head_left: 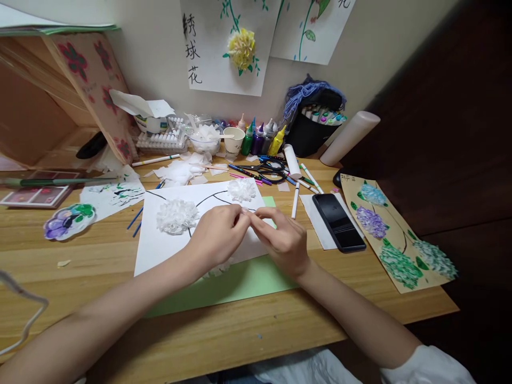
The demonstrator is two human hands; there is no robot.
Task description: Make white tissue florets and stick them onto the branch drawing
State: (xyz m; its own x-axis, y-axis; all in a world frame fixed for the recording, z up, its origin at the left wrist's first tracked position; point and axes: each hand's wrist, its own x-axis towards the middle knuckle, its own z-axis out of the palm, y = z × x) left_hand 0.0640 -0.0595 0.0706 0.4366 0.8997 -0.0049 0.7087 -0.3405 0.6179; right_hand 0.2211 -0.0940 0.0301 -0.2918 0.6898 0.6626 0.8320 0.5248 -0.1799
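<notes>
My left hand (218, 237) and my right hand (282, 240) meet fingertip to fingertip over a white sheet (160, 245) with black drawn stems. Both pinch a small white scrap between them; I cannot make out what it is. Two crumpled white tissue flowers lie glued on the sheet, one (176, 216) left of my left hand, one (241, 189) just beyond my fingers. A bit of white tissue shows under my left wrist. A green sheet (240, 285) lies beneath the white one.
A black phone (338, 221) lies on white paper at the right, beside a tan sheet of painted flowers (394, 234). Scissors (266, 168), markers, glue bottles (262, 138), a cup (234, 140) and tissue scraps (180, 170) crowd the back. A paint palette (38, 194) sits far left.
</notes>
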